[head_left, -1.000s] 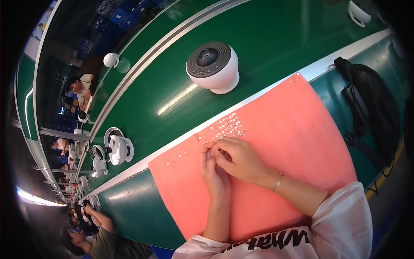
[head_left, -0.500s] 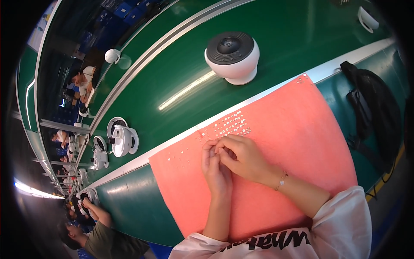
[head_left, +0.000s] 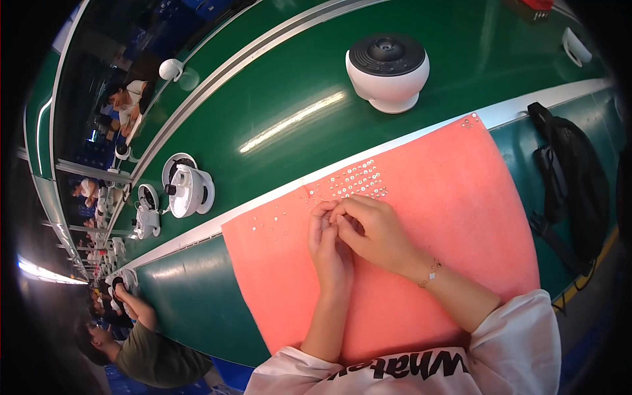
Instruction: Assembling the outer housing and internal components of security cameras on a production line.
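Over a pink cloth (head_left: 421,250), my left hand (head_left: 327,237) and my right hand (head_left: 368,227) meet fingertip to fingertip. Both are closed in a pinch, and whatever lies between the fingers is too small or hidden to make out. Just beyond my fingertips, small shiny round pieces (head_left: 359,176) lie in close rows on the cloth. A few more loose pieces (head_left: 275,218) are scattered to the left, and another little cluster (head_left: 470,121) sits at the cloth's far right corner.
A green conveyor belt (head_left: 276,171) runs past the cloth, carrying a white rounded device with a black top (head_left: 388,72) and an opened white housing (head_left: 187,191). A black bag (head_left: 573,178) lies at right. A co-worker (head_left: 151,349) sits at lower left. Something red (head_left: 538,5) shows at the far right.
The black-topped white device has shifted right along the belt. Something red has come into view at the top right. My hands stay pinched together, almost unmoved.
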